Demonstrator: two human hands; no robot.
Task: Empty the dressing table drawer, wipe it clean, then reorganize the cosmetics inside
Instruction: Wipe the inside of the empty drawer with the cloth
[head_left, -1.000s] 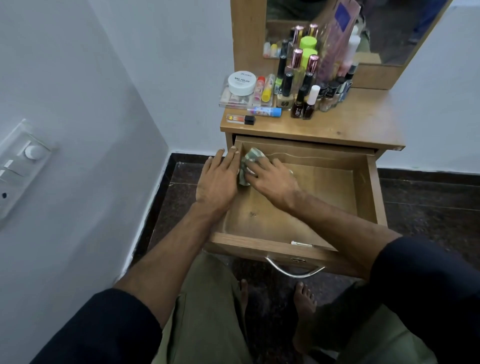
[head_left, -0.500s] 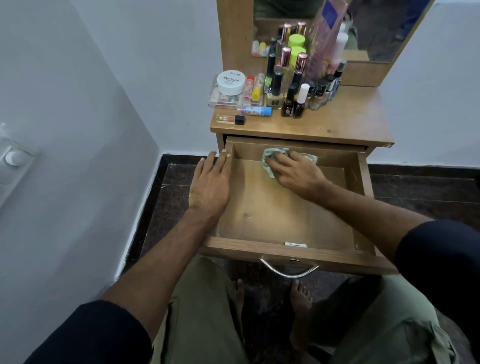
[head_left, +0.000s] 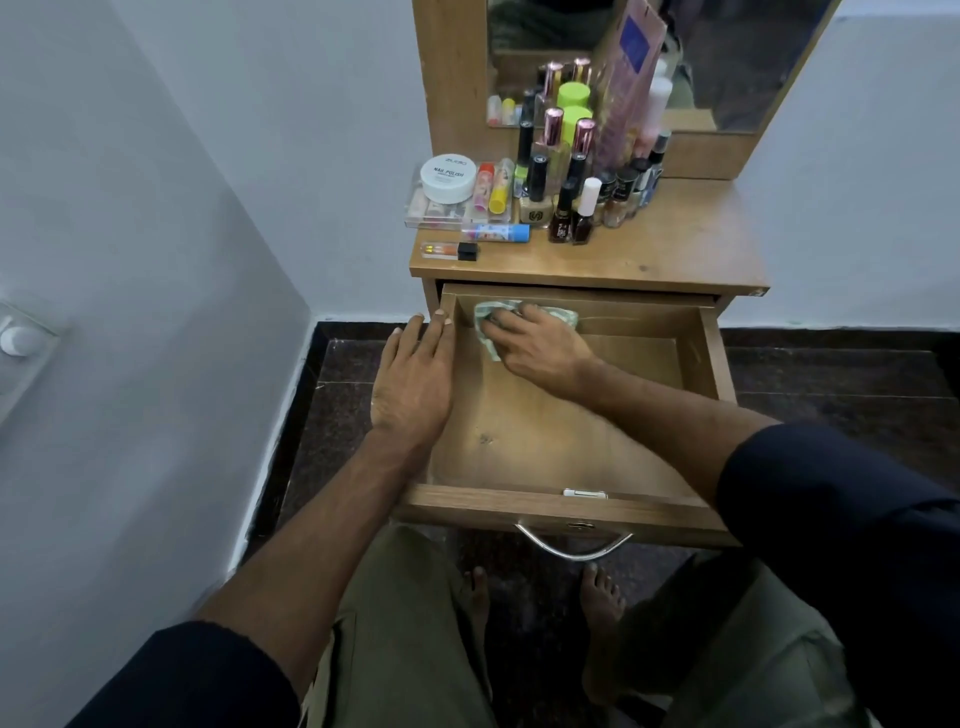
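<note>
The wooden drawer (head_left: 571, 506) of the dressing table (head_left: 675, 249) stands pulled out, with nothing loose inside. My right hand (head_left: 540, 351) presses a pale green cloth (head_left: 558, 314) against the drawer's back wall near the far left corner. My left hand (head_left: 413, 384) lies flat on the drawer's left side wall, fingers pointing to the back. The cosmetics (head_left: 566, 171) stand clustered on the table top: nail polish bottles, tubes, a white jar (head_left: 448, 177) on a clear box.
A mirror (head_left: 727, 57) rises behind the table. White walls close in at left and behind. A switch plate (head_left: 23, 338) sits on the left wall. My bare feet (head_left: 597, 623) stand on dark floor below the drawer handle (head_left: 571, 545).
My right hand slid the cloth from the left corner to the right along the back wall, then back toward the left. My left hand stays on the side wall.
</note>
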